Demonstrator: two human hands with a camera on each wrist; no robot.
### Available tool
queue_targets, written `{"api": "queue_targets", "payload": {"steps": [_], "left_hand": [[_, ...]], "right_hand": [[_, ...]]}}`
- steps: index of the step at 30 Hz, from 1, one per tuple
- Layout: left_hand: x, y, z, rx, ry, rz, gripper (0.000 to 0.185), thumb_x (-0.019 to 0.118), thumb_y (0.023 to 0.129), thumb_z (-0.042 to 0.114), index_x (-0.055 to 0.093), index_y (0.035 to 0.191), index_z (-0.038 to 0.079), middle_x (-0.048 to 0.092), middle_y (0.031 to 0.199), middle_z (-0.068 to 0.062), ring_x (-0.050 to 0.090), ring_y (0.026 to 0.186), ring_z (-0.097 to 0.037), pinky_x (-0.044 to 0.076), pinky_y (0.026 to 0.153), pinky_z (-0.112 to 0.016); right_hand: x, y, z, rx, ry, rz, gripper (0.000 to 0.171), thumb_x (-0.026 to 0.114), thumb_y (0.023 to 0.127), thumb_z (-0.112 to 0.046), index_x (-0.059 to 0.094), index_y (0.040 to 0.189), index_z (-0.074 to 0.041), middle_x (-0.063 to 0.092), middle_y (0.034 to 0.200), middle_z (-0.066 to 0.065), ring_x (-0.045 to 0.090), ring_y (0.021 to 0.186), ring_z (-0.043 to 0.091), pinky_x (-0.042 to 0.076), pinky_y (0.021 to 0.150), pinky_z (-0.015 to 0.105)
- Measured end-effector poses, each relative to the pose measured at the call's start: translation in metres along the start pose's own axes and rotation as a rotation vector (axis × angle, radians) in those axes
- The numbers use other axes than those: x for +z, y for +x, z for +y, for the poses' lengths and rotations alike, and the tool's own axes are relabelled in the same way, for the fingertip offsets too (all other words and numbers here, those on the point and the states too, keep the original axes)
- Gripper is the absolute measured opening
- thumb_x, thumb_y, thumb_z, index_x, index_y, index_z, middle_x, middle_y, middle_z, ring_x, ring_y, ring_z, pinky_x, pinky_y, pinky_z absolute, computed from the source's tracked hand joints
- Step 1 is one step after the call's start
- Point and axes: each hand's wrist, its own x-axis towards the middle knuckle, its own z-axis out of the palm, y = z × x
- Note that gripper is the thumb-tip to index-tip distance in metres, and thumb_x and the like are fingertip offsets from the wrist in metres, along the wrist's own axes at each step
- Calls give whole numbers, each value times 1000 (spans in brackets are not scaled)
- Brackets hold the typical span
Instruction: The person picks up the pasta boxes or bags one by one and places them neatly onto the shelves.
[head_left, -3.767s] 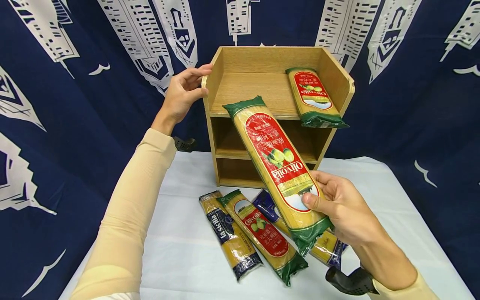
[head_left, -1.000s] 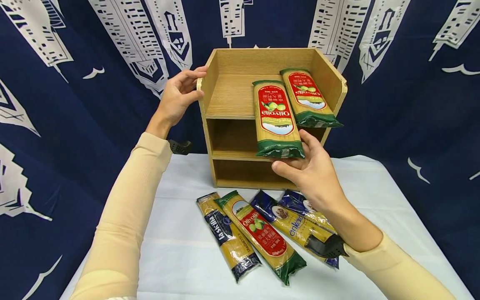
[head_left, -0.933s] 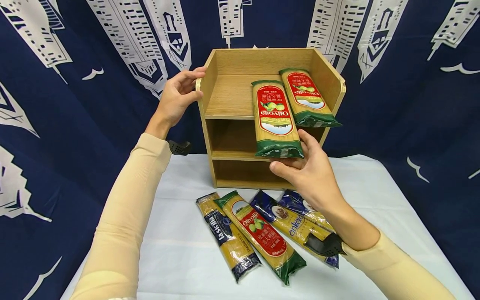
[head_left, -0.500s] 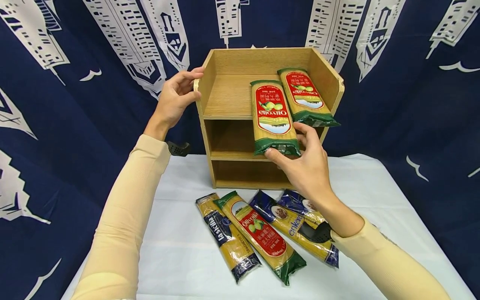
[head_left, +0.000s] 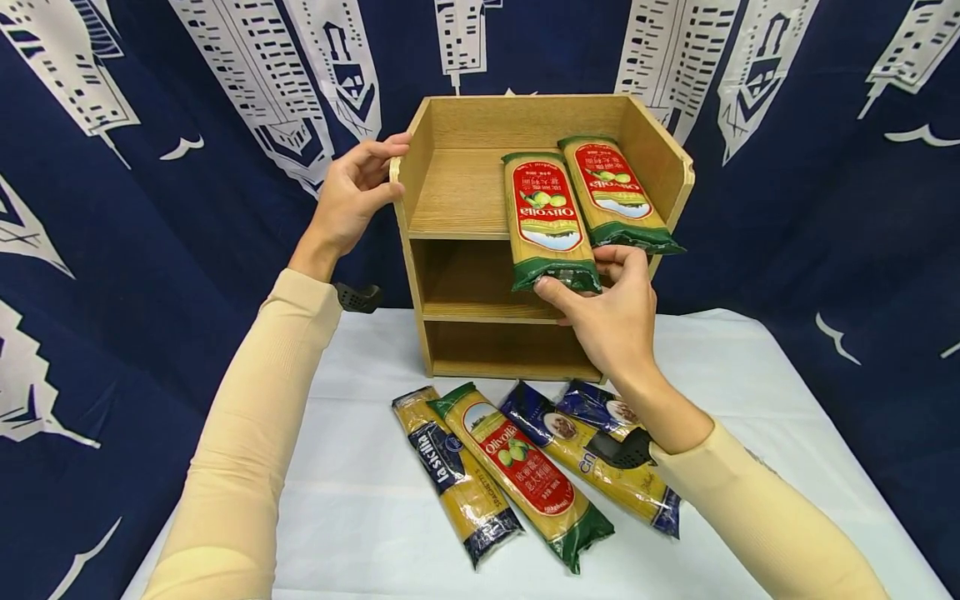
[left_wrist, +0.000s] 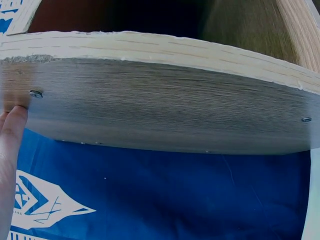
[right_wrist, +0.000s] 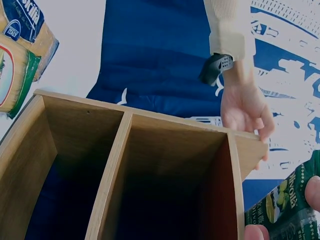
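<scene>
A wooden shelf unit (head_left: pixel 427 275) stands at the back of the table. On its top tier lie two red-and-green Olivoila spaghetti packs. My right hand (head_left: pixel 607 308) pinches the green front end of the left pack (head_left: pixel 546 218), which overhangs the shelf edge beside the right pack (head_left: pixel 611 192). That pack's end (right_wrist: pixel 285 210) shows between my fingertips in the right wrist view. My left hand (head_left: pixel 352 196) grips the top left wall of the shelf, a finger (left_wrist: pixel 10 150) lying against the wall (left_wrist: pixel 160 100); the same hand (right_wrist: pixel 245 107) appears in the right wrist view.
Several spaghetti packs lie on the white tablecloth (head_left: pixel 360 517) in front of the shelf: a La Sicilia pack (head_left: pixel 457 475), an Olivoila pack (head_left: pixel 521 471) and two blue-ended packs (head_left: pixel 600 462). The shelf's two lower compartments (right_wrist: pixel 125 190) hold nothing. A blue patterned curtain (head_left: pixel 112 208) hangs behind.
My right hand has pushed the left Olivoila pack further back onto the top tier, next to the other pack. The left hand has stayed on the shelf wall.
</scene>
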Motion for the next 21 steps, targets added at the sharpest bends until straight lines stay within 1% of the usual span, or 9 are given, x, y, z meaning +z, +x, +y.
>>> {"api": "queue_targets", "payload": {"steps": [2,6,9,13,15,19,21], "left_hand": [[0,0,-1,8,5,-5,40,63,82,-20,67,118,-3,52,149,-20,49,137,-31,41,111,-40],[-1,0,-2,22,12,-11,39,63,83,-20,67,117,-3,52,148,-21,50,136,-32,42,110,-40],[0,-1,-1,14,7,-6,40,63,82,-21,67,118,-3,52,148,-20,49,137,-32,42,110,-39],[0,0,0,7,3,-3,40,63,82,-21,67,117,-3,52,149,-20,49,138,-32,41,111,-39],[0,0,-1,24,12,-8,39,63,82,-20,67,117,-3,52,148,-21,49,137,-33,40,112,-41],[-3,2,-5,55,24,-13,39,63,82,-21,67,117,-3,53,147,-22,50,137,-33,38,113,-45],[-4,2,-6,58,24,-12,39,63,82,-21,68,117,-3,53,146,-22,50,137,-32,37,114,-45]], "right_hand": [[1,3,1,2,13,14,69,89,79,-20,42,126,-2,60,114,13,71,69,13,60,57,35],[3,10,4,10,20,35,65,90,78,-22,43,119,-6,59,109,12,72,70,13,60,59,40],[5,14,7,-1,25,64,60,90,78,-21,44,113,-8,63,101,12,73,67,14,60,58,39],[9,19,10,-24,56,116,54,90,78,-17,45,106,-9,69,91,14,72,60,14,59,55,37],[11,21,12,-28,69,142,52,90,78,-16,45,103,-10,71,88,15,71,57,13,59,53,35],[15,26,15,-39,89,201,52,91,76,-16,44,98,-11,71,82,15,70,55,16,58,50,33],[19,28,17,-51,102,237,54,93,73,-16,44,95,-11,69,79,13,69,53,17,57,49,31]]}}
